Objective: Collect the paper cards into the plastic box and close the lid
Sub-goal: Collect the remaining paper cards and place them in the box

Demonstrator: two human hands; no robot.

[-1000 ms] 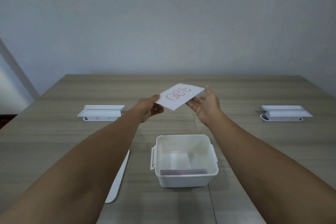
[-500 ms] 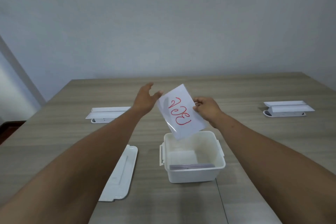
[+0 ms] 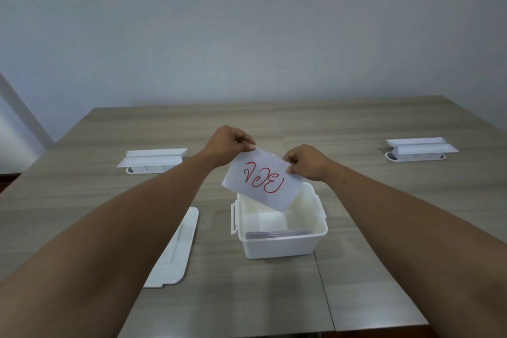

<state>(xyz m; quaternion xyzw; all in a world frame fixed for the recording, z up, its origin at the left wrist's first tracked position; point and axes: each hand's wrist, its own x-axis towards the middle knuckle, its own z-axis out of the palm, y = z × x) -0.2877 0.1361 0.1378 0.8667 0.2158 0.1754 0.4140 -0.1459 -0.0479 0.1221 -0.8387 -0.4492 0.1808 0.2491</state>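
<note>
While both hands, left (image 3: 229, 145) and right (image 3: 307, 162), pinch the white paper card with red writing (image 3: 263, 180) above the open white plastic box (image 3: 282, 244), level it, then lower it flat onto the stack inside.

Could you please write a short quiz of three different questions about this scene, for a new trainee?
1. True or false: both hands pinch the card with red writing by its top edge.
2. Where does the lid lie? A) on the box B) flat on the table, left of the box C) in the right hand
3. Fill in: the card's lower corner hangs over the open ____.

Key
1. True: the left hand and the right hand each grip a top corner.
2. B
3. plastic box, which already holds cards at the bottom.
</note>
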